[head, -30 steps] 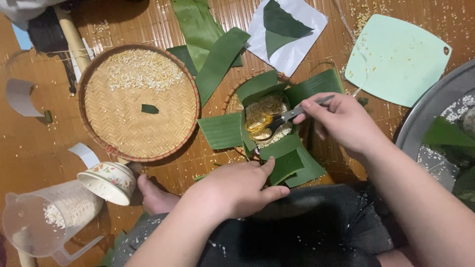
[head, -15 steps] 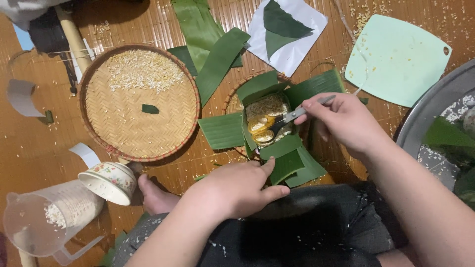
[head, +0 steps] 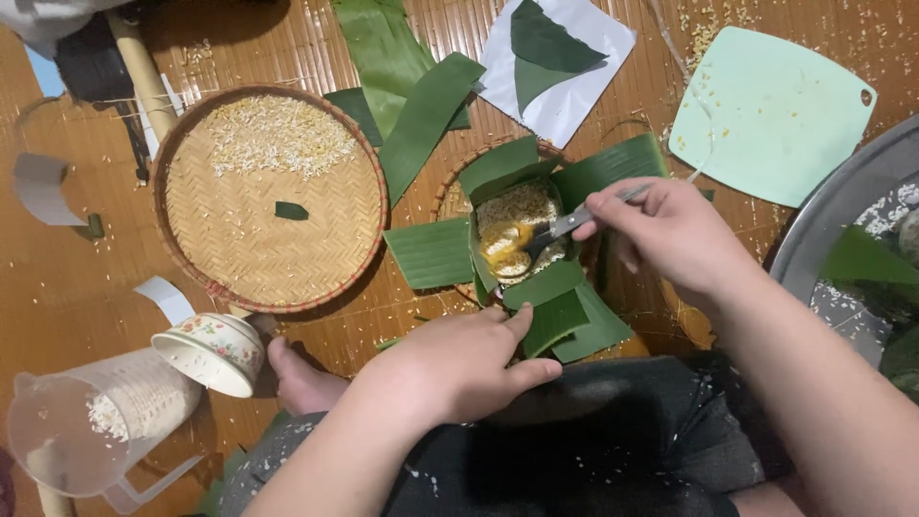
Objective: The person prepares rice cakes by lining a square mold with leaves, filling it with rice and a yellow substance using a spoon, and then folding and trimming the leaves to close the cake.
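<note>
A square mould lined with green banana leaves (head: 522,239) sits on a small woven tray (head: 450,196) on the bamboo mat. It holds white rice and a patch of yellow filling (head: 504,241). My right hand (head: 670,235) grips a metal spoon (head: 565,228) whose bowl rests in the filling. My left hand (head: 459,364) lies flat on my knee, fingertips touching the near leaf flap (head: 555,316).
A large round woven tray (head: 268,196) with scattered rice stands left. A floral bowl (head: 212,349) and clear plastic jug (head: 86,421) sit near my foot. Loose leaves (head: 412,86), white paper (head: 565,67), a pale green board (head: 771,110) and a metal basin (head: 842,230) surround the mould.
My right hand has shifted the spoon a little within the mould, spreading the yellow filling. My left hand stays put.
</note>
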